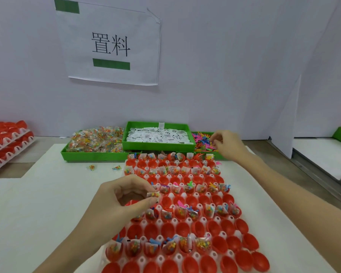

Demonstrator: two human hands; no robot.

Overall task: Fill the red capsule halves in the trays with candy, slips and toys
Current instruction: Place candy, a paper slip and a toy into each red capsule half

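Nearest us, our left hand (124, 200) pinches a candy packet (153, 195) just above the left-column red capsule halves (166, 200), so it drops straight down, while our right hand (227, 144), fingers curled together, picks at the toys (202, 140).

The white plastic tray of red capsule halves (187, 217) lies on the white table mat (47, 203). Behind it stand three green plastic bins: candy packets (96, 139) left, paper slips (158, 135) centre, toys (202, 141) right.
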